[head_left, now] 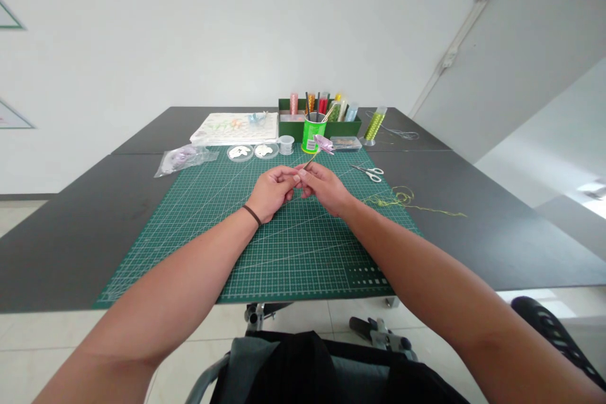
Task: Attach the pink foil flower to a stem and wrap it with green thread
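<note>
Both pinch stem (308,161) | L hand (272,192) | R hand (326,188) | flower (324,144) just above

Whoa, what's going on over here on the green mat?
A person sits at a dark table, hands together over a green cutting mat. The left hand and right hand both pinch the thin stem of a small purple flower, its head sticking up past the fingertips. Scissors and loose green thread lie on the right; a green cup of tools stands behind.
</note>
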`<state>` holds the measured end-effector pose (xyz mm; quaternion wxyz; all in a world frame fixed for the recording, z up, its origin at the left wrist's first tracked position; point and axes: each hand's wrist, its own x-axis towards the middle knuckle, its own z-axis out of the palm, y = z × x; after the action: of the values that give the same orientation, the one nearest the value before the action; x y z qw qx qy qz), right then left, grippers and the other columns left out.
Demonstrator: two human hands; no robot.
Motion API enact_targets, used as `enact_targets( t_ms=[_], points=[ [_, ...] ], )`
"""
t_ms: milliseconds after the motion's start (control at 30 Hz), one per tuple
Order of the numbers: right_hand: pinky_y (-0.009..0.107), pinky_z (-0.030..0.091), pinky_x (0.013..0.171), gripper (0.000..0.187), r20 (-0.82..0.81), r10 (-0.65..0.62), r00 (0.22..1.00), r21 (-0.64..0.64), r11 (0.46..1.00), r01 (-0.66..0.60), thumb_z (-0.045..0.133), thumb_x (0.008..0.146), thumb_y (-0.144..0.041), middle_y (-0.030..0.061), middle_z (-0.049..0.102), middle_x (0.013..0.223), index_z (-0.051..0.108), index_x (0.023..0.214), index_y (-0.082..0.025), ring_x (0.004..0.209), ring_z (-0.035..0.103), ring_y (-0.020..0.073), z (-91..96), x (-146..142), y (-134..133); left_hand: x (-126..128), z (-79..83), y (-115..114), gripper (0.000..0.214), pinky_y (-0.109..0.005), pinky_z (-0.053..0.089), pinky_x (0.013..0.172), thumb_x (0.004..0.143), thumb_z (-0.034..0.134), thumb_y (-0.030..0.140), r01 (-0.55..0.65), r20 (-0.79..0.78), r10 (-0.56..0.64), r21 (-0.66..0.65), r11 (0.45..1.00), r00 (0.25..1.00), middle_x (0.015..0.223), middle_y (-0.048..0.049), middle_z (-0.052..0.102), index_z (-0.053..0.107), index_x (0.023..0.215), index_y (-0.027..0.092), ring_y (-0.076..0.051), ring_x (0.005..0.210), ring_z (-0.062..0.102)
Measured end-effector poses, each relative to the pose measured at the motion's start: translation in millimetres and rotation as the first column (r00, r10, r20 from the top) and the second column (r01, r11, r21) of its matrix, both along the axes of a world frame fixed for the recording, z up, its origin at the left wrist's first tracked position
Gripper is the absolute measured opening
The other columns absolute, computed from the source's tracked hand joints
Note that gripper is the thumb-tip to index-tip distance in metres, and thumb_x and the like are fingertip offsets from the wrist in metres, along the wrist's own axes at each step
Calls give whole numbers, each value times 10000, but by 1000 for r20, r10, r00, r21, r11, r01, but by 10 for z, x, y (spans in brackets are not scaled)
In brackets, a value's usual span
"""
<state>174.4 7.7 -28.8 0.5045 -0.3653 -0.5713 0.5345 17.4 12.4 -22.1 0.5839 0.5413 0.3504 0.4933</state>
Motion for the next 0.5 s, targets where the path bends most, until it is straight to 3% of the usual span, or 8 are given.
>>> enact_targets(
  t_ms=[167,300,500],
  points=[
    [206,167,411,247,-99,1,995,-107,994,-11,652,844,-417,-119,392,539,514,863,-213,415,251,52,66,-24,-41,-2,-7,12,284,-198,276,402,711,825,287,-17,40,19,-33,999,999,654,9,690,664,901,151,-58,428,468],
    [214,156,414,159,-95,-100,990,-110,990,90,609,844,-335,-130,358,522,508,888,-220,410,234,59,78,-59,-52,3,-16,15,339,-197,274,400,684,846,319,-13,58,15,-32,999,998,655,9,693,658,911,153,-60,429,469],
    [227,170,417,282,-28,-112,993,-9,994,112,698,833,-415,-120,411,536,492,889,-232,424,270,62,25,-60,-35,8,-20,9,368,-202,278,407,669,859,365,-10,40,10,-16,1000,999,656,10,687,663,898,154,-61,436,470]
  ],
)
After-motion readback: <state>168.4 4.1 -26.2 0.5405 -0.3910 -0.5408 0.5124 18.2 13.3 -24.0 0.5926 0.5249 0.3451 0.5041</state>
